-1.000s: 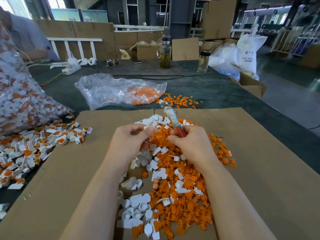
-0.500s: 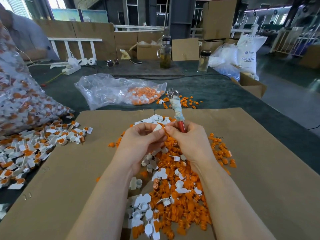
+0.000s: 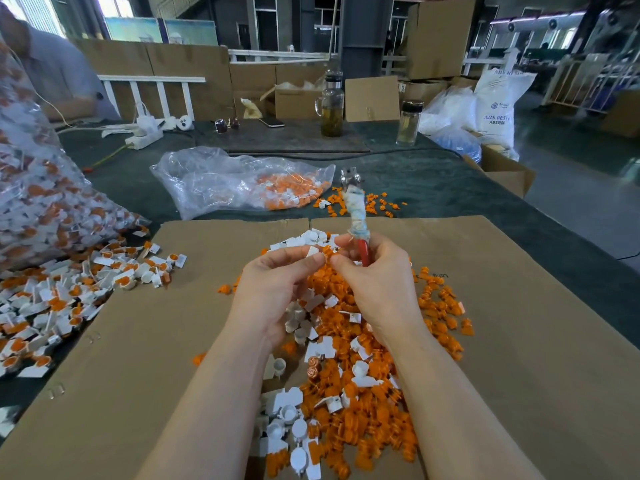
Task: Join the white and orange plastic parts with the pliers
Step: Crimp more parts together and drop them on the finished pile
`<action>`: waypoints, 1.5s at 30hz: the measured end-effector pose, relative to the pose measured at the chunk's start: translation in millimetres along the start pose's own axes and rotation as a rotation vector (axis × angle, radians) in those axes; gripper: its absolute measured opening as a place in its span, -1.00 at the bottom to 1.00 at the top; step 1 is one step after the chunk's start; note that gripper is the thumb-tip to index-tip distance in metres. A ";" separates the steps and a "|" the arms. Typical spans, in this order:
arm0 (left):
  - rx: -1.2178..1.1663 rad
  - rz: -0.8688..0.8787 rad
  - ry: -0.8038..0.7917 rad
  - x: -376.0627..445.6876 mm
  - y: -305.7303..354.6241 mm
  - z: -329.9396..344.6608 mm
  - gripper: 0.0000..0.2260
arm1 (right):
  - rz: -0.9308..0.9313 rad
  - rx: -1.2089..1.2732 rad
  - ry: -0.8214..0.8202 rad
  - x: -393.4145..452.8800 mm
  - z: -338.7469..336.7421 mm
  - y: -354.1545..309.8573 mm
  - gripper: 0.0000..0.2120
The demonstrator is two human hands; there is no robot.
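Note:
A heap of loose white and orange plastic parts [image 3: 349,358] covers the middle of a cardboard sheet [image 3: 519,341]. Above the heap my left hand [image 3: 277,289] pinches a small white part [image 3: 313,251] between thumb and fingers. My right hand [image 3: 377,282] meets it fingertip to fingertip, an orange part [image 3: 327,250] showing between them. The same hand grips the pliers [image 3: 356,216] by their red handle; the cloth-wrapped shaft and metal jaws point up and away from me.
Joined white-and-orange pieces [image 3: 65,292] are spread at the left, beside a full clear bag [image 3: 38,202]. A second plastic bag [image 3: 239,181] of parts and scattered orange parts [image 3: 360,204] lie behind the cardboard. Bottles, boxes and a seated person are at the table's far side.
Both hands lifted off the heap and came together. The pliers swung from leaning left to nearly upright, their jaws now higher.

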State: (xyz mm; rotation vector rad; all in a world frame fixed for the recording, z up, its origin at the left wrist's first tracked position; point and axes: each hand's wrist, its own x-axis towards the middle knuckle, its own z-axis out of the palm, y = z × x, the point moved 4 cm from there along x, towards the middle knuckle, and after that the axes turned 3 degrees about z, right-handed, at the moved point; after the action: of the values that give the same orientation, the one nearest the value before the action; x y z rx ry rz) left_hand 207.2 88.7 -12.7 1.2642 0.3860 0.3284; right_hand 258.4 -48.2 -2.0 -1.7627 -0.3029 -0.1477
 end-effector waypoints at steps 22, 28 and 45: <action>0.697 0.536 0.063 -10.0 20.3 11.3 -0.69 | -0.037 -0.321 0.060 1.4 -4.5 -5.7 -0.79; 0.605 0.499 0.073 -5.1 16.9 6.4 -0.79 | -0.031 -0.258 0.053 2.3 -5.7 -4.7 -0.78; 0.346 0.350 0.107 -3.4 11.3 3.1 -0.89 | -0.011 -0.100 0.006 1.6 -3.5 -3.1 -0.71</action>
State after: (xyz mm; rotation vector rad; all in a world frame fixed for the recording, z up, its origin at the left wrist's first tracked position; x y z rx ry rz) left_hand 205.3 87.6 -0.7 1.6614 0.3195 0.6496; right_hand 259.2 -50.8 2.1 -1.8597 -0.3049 -0.1787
